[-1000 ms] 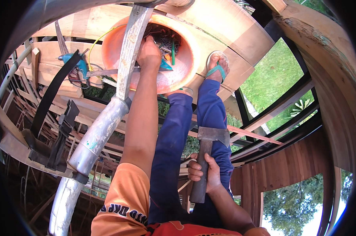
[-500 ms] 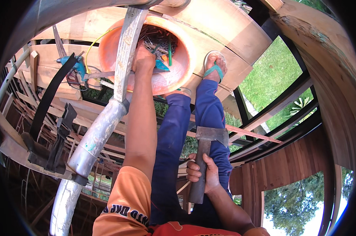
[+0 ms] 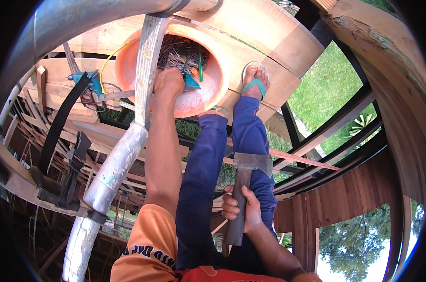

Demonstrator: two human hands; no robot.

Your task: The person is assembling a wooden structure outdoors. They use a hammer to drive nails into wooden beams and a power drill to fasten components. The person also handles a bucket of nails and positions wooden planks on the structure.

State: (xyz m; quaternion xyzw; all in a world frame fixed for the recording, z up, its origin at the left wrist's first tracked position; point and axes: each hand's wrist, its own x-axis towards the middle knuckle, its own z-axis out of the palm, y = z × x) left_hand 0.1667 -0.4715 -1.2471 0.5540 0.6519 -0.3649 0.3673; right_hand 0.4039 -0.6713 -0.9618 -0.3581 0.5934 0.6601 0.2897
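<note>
My left hand (image 3: 169, 82) is over an orange tub (image 3: 201, 101) that holds a heap of loose nails (image 3: 181, 50). Its fingers curl in toward the nails, and their tips and anything in them are hidden. Close by the knuckles are a flat teal piece (image 3: 191, 83) and a thin green stick (image 3: 200, 66) inside the tub. Lower down, my right hand (image 3: 245, 210) grips the thick dark handle of a hatchet (image 3: 253, 162). The hatchet stands head up in front of my leg, its flared edge turned right.
A metal pole (image 3: 110, 171) with a pale wooden upright (image 3: 149, 61) passes in front of the tub. To the left are a blue-green power drill (image 3: 83, 82) and a black strap (image 3: 60, 117). Planks (image 3: 260, 30) bear my feet; gaps between dark beams (image 3: 335, 127) open onto grass.
My left hand has pulled back slightly from the nails, toward the left wall of the tub, and looks more closed. My right hand and the hatchet have barely moved. The view has shifted a little.
</note>
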